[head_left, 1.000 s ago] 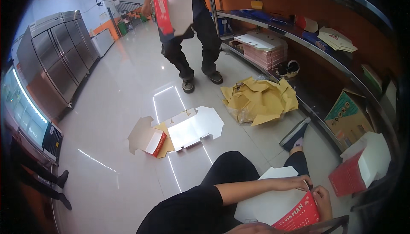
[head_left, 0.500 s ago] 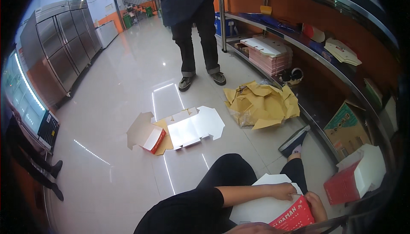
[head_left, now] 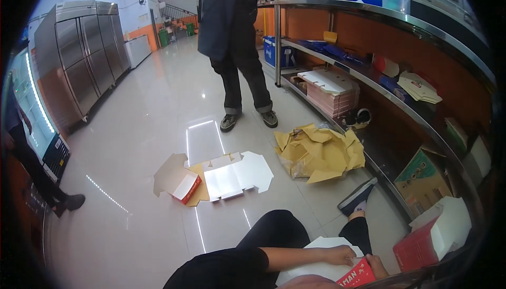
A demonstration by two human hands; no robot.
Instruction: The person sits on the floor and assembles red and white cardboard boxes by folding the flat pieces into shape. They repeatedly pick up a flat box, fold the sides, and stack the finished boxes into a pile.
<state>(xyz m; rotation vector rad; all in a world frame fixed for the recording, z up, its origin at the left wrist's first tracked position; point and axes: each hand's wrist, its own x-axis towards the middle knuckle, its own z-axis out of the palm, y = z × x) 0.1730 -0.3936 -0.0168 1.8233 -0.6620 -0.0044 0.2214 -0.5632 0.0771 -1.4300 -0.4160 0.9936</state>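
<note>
Low in the picture, a red and white paper takeaway box (head_left: 354, 274) rests over my lap, its white flap (head_left: 308, 260) spread out to the left. My left hand (head_left: 340, 255) presses closed fingers at the box's upper edge, where the red side meets the white inside. On the right side of the same box, my right hand (head_left: 376, 268) is curled around the red wall. The fingertips of both hands are partly hidden by the card. On the floor ahead lie a flat white box blank (head_left: 229, 175) and a partly folded red and white box (head_left: 184, 186).
Crumpled brown paper (head_left: 321, 154) lies beside a metal shelf rack (head_left: 363, 75) on the right. Another red and white box (head_left: 421, 247) stands at far right. A person (head_left: 237, 52) stands ahead; another person's legs (head_left: 37, 168) show at left. Steel fridges (head_left: 81, 67) line the left wall.
The view has tilted upward, so things sit lower and more of the standing person shows, with a red item by their hand. My hands stay at the box. The person at left has shifted.
</note>
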